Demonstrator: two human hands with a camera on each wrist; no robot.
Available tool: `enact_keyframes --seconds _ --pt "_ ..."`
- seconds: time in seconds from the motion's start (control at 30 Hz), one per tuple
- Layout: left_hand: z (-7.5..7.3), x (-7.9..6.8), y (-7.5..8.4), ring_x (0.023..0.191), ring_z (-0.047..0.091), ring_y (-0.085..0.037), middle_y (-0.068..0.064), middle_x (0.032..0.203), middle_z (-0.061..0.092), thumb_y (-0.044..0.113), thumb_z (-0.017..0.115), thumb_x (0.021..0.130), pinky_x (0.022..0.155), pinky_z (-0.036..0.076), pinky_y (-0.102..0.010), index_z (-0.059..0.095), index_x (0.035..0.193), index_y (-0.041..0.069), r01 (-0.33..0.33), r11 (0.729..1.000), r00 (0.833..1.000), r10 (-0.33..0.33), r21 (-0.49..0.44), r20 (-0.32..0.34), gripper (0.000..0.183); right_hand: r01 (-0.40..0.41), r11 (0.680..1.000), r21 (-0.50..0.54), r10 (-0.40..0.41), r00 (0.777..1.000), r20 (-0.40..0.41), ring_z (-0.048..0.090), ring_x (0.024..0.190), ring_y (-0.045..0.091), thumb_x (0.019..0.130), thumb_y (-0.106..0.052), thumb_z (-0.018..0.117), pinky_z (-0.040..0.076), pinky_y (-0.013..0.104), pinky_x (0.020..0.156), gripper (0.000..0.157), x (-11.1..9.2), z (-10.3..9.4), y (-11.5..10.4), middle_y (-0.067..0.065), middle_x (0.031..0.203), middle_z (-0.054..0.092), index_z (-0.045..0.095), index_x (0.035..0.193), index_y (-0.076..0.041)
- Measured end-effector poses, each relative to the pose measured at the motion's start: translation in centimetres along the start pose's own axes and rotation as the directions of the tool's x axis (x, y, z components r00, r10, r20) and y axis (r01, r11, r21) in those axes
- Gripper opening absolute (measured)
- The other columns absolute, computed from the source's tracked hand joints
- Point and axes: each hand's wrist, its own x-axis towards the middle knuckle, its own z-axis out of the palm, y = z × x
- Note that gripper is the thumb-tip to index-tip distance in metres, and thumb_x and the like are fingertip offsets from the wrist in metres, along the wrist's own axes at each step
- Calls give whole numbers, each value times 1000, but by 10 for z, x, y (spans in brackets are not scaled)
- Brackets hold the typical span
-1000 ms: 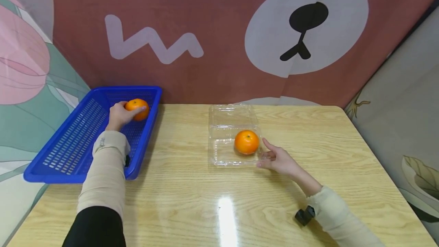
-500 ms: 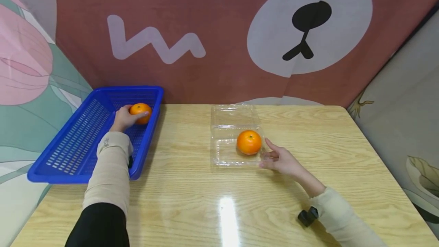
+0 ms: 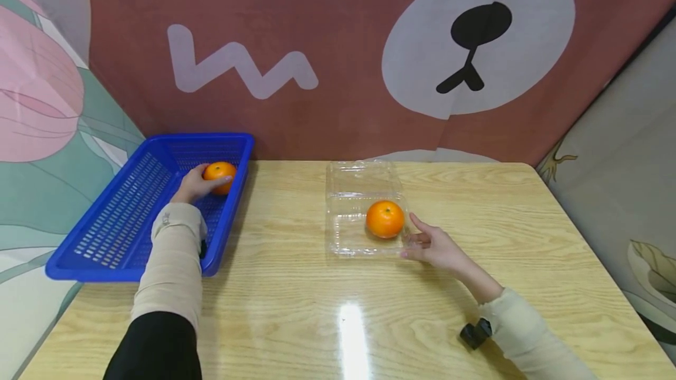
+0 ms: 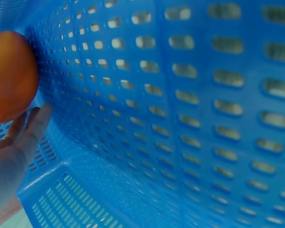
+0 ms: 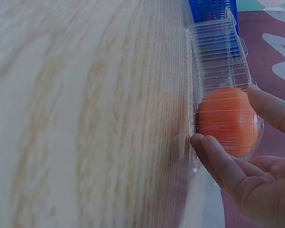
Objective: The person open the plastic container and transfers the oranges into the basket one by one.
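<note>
My left hand reaches into the blue plastic basket and holds an orange, thumb across its near side. In the left wrist view the orange is near the perforated basket wall, with fingers beneath it. On the table, a clear hinged plastic box lies with its lid folded back, and a second orange sits in its right half. My right hand touches the box's right side; in the right wrist view the thumb is at the rim and other fingers rest low beside it.
The wooden table extends between the basket and the box and on toward the right edge. A printed cloth hangs right behind the table. A black wrist device is by the right sleeve.
My left hand and the orange in it have moved slightly nearer and lower in the basket. The view has shifted a little; my right hand stays at the box.
</note>
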Motion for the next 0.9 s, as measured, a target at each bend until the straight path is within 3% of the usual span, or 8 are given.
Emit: enact_keyframes --seconds 0.17,0.37,0.5,0.67,0.77,0.9 --pt "2 2 -3 110 44 -44 -35 128 35 43 60 84 76 51 -43 20 139 -8 45 993 999 -42 -107 32 85 -1 1000 -17 1 1000 -5 59 99 34 79 -15 71 50 36 79 89 -1 -1 -1 31 117 52 13 143 3" --pt "2 1 -1 102 51 -44 -38 132 29 36 63 83 64 54 -35 10 140 -10 113 974 993 -107 -195 40 91 -7 1000 -4 7 1000 -7 58 101 34 79 -14 71 50 36 80 88 -3 -1 -2 32 118 52 12 144 2" --pt "2 0 1 95 55 -42 -38 129 34 33 64 84 74 52 -39 13 139 -13 106 981 994 -108 -164 0 88 -9 1000 -10 9 1000 -10 58 101 34 80 -14 70 50 36 80 87 -3 -1 -1 31 118 52 12 144 2" --pt "0 1 4 113 43 -45 -38 129 35 31 63 84 97 35 -48 16 138 -14 101 991 994 -103 -89 -26 84 -4 1000 -17 4 1000 -13 59 100 34 80 -15 71 50 37 80 88 -3 -1 0 32 118 52 13 143 2" --pt "-2 2 4 119 35 -46 -39 130 33 29 63 84 101 28 -50 15 138 -14 100 992 995 -101 -78 -9 84 1 1000 -14 -1 1000 -9 59 99 34 79 -16 71 50 37 79 88 -3 0 1 32 118 52 13 143 3" --pt "-5 2 4 121 33 -47 -39 132 31 28 63 84 101 27 -51 14 138 -14 103 991 995 -103 -80 9 84 2 1000 -15 -2 1000 -6 59 98 33 80 -16 71 50 36 79 88 -3 0 1 32 118 52 13 143 2"
